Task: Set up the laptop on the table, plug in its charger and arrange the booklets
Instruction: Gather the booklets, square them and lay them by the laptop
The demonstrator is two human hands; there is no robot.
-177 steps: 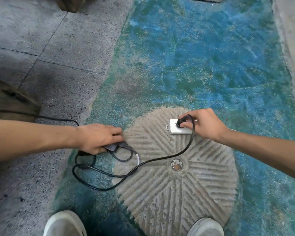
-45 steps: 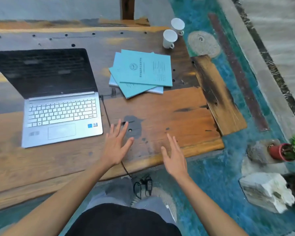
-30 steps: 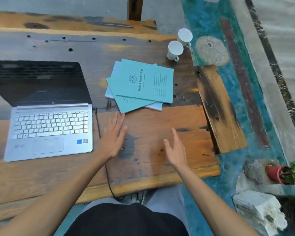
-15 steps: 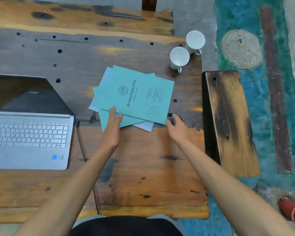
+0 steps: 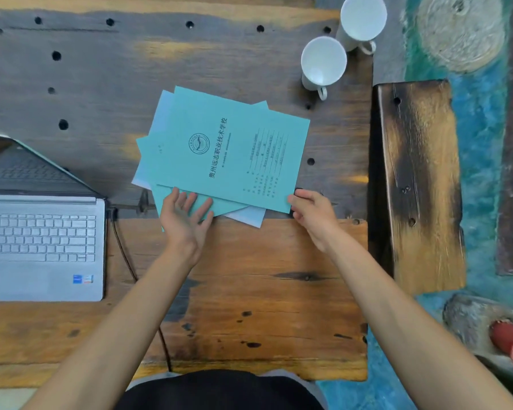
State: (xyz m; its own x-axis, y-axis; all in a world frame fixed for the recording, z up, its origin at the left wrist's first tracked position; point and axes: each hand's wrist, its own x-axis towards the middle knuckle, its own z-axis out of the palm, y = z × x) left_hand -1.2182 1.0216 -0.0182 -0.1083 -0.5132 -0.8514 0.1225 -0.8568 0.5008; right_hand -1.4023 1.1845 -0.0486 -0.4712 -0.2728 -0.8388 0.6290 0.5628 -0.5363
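Note:
A loose stack of teal booklets (image 5: 219, 146) lies fanned out on the wooden table (image 5: 249, 291), with a pale one underneath. My left hand (image 5: 185, 221) is open, its fingertips resting on the near edge of a lower booklet. My right hand (image 5: 313, 214) pinches the near right corner of the top booklet with thumb and curled fingers. The open silver laptop (image 5: 42, 247) stands at the left. Its black charger cable (image 5: 125, 255) runs from its right side down over the table's front edge.
Two white cups (image 5: 323, 62) stand at the far right of the table, close to the booklets. A scorched wooden plank (image 5: 418, 184) lies to the right of the table. A stone (image 5: 471, 315) and a red pot (image 5: 510, 341) sit on the blue floor.
Earlier I was plugging the charger into a floor socket. Since then both hands have reached forward across the table to the booklets, and the right hand has closed on the top booklet's corner.

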